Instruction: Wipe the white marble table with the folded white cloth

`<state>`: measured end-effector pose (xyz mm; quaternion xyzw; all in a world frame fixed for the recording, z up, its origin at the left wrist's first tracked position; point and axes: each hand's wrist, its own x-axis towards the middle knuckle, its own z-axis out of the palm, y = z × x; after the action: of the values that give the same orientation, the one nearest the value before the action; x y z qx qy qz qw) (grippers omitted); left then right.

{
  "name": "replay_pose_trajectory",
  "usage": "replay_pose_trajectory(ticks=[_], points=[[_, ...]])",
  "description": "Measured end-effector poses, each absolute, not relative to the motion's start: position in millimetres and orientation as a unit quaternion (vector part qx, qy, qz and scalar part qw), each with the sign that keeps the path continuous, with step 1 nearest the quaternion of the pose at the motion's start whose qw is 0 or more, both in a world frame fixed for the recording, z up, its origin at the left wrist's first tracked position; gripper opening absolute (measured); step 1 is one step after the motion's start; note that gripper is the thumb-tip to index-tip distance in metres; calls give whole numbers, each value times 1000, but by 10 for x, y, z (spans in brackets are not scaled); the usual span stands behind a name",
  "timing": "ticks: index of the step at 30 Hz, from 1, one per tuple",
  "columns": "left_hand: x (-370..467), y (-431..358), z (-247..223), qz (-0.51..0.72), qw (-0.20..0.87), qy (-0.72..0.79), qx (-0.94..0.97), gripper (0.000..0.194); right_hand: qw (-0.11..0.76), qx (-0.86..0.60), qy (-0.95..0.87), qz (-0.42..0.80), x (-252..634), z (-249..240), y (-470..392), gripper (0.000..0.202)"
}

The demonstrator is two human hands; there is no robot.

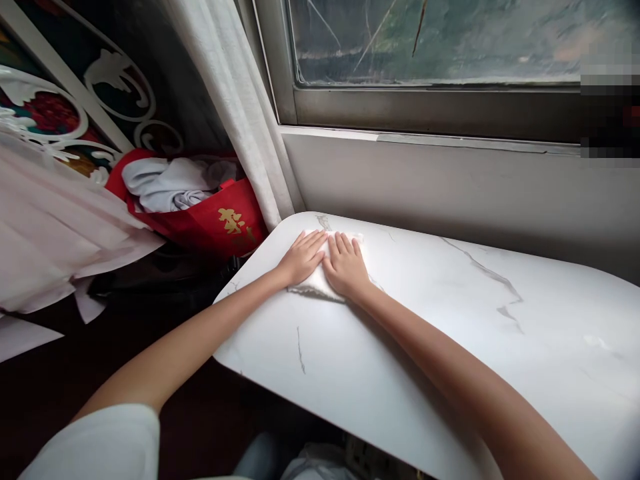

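Note:
A white cloth [320, 285] lies flat on the white marble-patterned tabletop [440, 307], towards its far left corner. Both of my palms press down on it, side by side. My left hand [301, 257] rests on the cloth's left part with fingers stretched out flat. Over its right part lies my right hand [346, 267], fingers extended and pointing away from me. The middle of the cloth is partly hidden under the hands.
Behind the table is a wall with a metal-framed window [435, 110]. A pale curtain [235, 100] hangs at the left corner. Left of the table stands a red bag [200, 230] holding white fabric [170, 183], near a white ornamental frame [125, 87] and a pinkish drape [55, 227].

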<state>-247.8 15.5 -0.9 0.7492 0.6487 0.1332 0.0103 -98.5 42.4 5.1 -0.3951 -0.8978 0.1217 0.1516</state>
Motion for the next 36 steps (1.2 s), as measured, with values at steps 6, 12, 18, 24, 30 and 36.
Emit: replay_pose_trajectory(ticks=[6,12,18,24,30,36], points=[[-2785,949,6,132,32,633,763,50,164,-450,-873,89,-1344,4,1038,58],[-3123,1201,-31,145,35,624,767,49,181,-463,-865,69,-1662,-6,1212,57],[-3273,1100,-38,143,31,627,765,50,173,-448,-874,77,-1768,-2,1129,58],[-3365,551,-12,146,32,624,767,50,180,-417,-886,87,-1816,19,630,59],[-3334,-462,21,159,37,638,753,52,199,-351,-906,130,-1719,59,-248,60],[-3178,-1216,77,149,42,640,753,51,173,-291,-916,218,-1458,164,-882,66]])
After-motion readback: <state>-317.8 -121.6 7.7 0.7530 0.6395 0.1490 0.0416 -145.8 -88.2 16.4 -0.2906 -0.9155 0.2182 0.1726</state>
